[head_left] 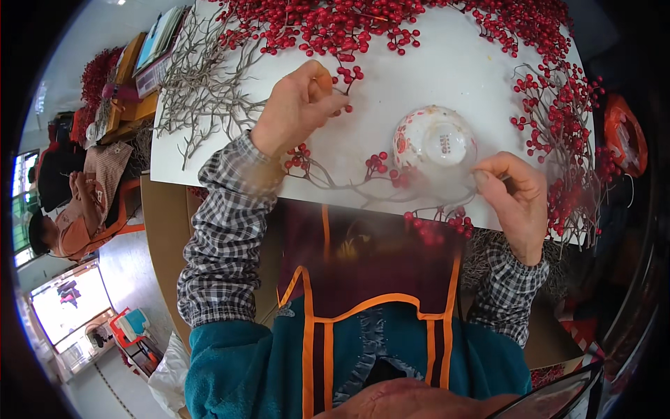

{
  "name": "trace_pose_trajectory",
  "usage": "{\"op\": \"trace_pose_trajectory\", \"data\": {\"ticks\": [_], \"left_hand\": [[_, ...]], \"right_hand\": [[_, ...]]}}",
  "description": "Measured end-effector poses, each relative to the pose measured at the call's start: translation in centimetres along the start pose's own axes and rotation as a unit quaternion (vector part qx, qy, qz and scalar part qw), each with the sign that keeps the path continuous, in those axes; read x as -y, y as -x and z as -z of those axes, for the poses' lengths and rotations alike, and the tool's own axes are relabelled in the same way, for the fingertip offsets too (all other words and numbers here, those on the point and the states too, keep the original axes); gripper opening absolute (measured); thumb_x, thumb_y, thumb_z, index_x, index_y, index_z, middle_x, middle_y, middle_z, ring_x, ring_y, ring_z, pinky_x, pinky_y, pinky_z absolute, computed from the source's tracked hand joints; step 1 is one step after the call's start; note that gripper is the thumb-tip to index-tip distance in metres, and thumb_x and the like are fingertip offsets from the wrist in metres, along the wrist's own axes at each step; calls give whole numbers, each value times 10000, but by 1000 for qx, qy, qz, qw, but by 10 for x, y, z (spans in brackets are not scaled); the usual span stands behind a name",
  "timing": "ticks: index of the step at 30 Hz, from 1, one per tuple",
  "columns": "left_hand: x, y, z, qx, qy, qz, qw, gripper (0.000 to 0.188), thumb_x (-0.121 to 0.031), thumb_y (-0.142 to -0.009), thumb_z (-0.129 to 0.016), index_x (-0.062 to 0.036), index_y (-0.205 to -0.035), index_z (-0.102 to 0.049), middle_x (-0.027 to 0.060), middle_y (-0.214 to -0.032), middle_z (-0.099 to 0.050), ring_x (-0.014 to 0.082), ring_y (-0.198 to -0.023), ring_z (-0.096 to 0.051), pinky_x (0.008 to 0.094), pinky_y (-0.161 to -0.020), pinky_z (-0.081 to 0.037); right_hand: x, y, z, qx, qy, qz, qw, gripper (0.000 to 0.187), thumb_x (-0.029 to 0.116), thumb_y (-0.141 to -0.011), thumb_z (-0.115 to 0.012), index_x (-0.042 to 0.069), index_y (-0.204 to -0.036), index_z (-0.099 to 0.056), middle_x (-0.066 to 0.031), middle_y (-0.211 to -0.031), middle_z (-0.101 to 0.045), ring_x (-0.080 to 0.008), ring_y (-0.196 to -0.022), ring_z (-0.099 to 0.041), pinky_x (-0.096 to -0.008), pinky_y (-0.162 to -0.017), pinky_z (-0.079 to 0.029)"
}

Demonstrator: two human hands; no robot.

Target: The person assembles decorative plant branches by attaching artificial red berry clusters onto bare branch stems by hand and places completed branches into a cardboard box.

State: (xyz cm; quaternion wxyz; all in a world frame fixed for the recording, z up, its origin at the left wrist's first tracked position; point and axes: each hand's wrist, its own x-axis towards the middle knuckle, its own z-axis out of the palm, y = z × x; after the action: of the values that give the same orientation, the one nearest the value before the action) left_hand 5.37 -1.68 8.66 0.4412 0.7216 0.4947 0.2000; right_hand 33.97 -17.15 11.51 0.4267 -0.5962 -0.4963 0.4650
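Note:
My left hand [299, 106] is raised over the table's left half, its thumb and fingers closed in a pinch. A small sprig of red berries [347, 73] shows at those fingertips. My right hand [515, 199] pinches the right end of a bent grey-brown branch [338, 183], which lies along the near table edge. Several clusters of red berries [377, 163] sit on this branch, and one hangs over the edge by my apron. Between my hands, beyond the branch, an upturned white bowl [434, 133] with red patterning rests on the table. Haze blurs the branch near my right fingers.
Bare grey twigs [209, 77] are heaped at the table's [447, 73] left. Red berry stems [321, 24] pile along the far side, and finished-looking berry branches [558, 140] lie at the right. An orange bag [623, 136] hangs beyond. Another person [77, 209] sits at the far left.

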Motion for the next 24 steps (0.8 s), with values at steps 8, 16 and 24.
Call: {"op": "trace_pose_trajectory", "data": {"ticks": [8, 16, 24], "left_hand": [[23, -4, -13, -156, -253, -207, 932, 245, -97, -858, -610, -38, -1090, -659, 141, -810, -672, 251, -678, -639, 335, -633, -498], [-42, 27, -13, -223, -311, -255, 888, 247, -116, -857, -661, -45, -1092, -635, 97, -927, -681, 208, -791, -652, 344, -703, -506], [-70, 32, -30, -175, -323, -266, 891, 193, -118, -809, -739, -42, -966, -656, 66, -859, -696, 156, -751, -660, 298, -674, -497]], "right_hand": [[-3, 1, 0, -4, 52, 36, 998, 115, 25, -825, -630, -28, -913, -681, -1, -752, -634, -36, -688, -523, -198, -629, -419], [-18, -4, -1, -14, -4, 72, 997, 155, 94, -894, -634, -25, -978, -689, 23, -800, -631, -32, -741, -527, -197, -670, -426], [-25, -11, -6, -36, -107, 58, 992, 133, 73, -883, -636, -47, -918, -681, -17, -739, -660, -34, -644, -549, -182, -586, -426]]}}
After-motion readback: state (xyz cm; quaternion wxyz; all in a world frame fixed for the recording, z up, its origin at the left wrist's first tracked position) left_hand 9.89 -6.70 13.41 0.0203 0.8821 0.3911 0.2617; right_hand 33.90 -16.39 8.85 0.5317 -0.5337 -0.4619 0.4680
